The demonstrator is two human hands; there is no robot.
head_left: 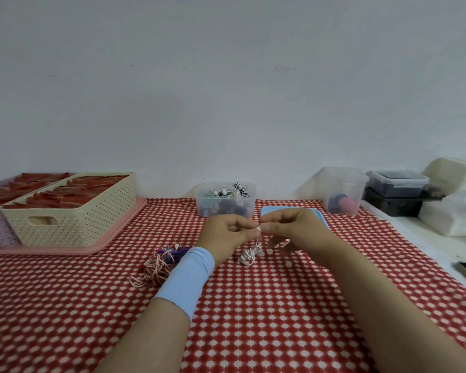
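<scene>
Pinched by left hand [226,235] and right hand [289,228], white earphones [250,254] dangle below

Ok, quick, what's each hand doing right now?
Left hand: pinching the top end of the white earphones.
Right hand: pinching that same end, the rest dangling to the tablecloth.

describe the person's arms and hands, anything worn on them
Both hands are bare: no gloves, and no rings that I can make out on the left hand or right hand. The left arm wears a plain light blue band around the wrist, forearm bare behind it. The right arm is bare, no watch or sleeve.
</scene>
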